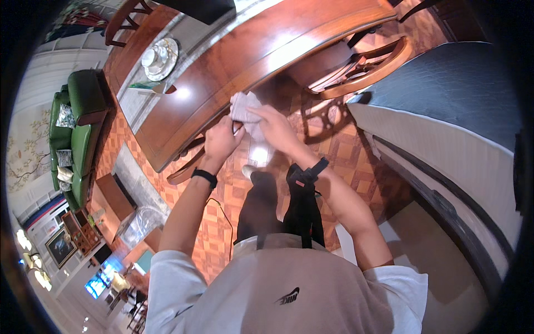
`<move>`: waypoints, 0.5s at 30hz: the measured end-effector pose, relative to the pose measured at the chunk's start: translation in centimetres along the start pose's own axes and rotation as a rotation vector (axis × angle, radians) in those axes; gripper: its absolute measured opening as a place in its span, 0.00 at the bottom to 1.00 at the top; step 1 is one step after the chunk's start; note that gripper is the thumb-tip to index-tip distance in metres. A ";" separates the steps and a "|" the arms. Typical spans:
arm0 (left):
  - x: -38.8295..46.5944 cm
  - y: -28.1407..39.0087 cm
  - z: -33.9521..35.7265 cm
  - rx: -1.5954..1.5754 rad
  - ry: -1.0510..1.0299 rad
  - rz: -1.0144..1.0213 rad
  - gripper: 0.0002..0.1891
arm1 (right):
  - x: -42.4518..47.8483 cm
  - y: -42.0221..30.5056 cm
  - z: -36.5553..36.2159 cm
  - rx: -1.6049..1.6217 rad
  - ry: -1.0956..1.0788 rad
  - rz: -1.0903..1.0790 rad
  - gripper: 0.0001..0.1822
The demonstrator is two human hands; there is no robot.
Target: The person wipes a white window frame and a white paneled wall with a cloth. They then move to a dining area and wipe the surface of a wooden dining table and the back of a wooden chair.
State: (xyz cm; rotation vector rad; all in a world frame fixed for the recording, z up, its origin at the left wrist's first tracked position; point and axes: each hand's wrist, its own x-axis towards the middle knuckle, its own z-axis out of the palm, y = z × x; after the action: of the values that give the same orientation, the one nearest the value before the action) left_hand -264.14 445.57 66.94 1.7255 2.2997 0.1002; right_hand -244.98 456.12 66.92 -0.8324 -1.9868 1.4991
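My right hand holds a pale, bunched-up cloth by the near edge of a polished wooden dining table. Fingers and thumb press on the cloth's folds, and part of it hangs below. Close by on the left, my left hand is curled around the top rail of a wooden chair tucked against the table. A short stretch of brown wood shows between this hand and the cloth. The cloth hides whatever lies beneath it.
A cup and saucer on a plate stand on the table's grey runner. Another wooden chair is at the right. Further right is a dark padded surface. A thin cable crosses the parquet floor. A green sofa stands far left.
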 end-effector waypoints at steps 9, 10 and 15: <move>-0.6 -0.7 -0.6 -0.272 0.066 0.050 0.16 | -0.4 -3.7 4.4 -0.523 0.016 -0.043 0.27; -1.6 -1.1 -0.8 -0.366 0.118 0.071 0.15 | -0.4 -4.0 4.9 -0.563 0.014 -0.028 0.27; -11.6 -8.6 -1.5 -0.487 0.164 0.123 0.19 | -1.7 -6.7 9.5 -0.755 0.069 -0.018 0.30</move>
State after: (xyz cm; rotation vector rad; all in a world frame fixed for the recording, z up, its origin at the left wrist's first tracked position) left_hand -269.49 432.18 68.52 1.6388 2.0391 0.7812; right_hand -251.74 447.32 70.90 -1.1213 -2.5152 0.6605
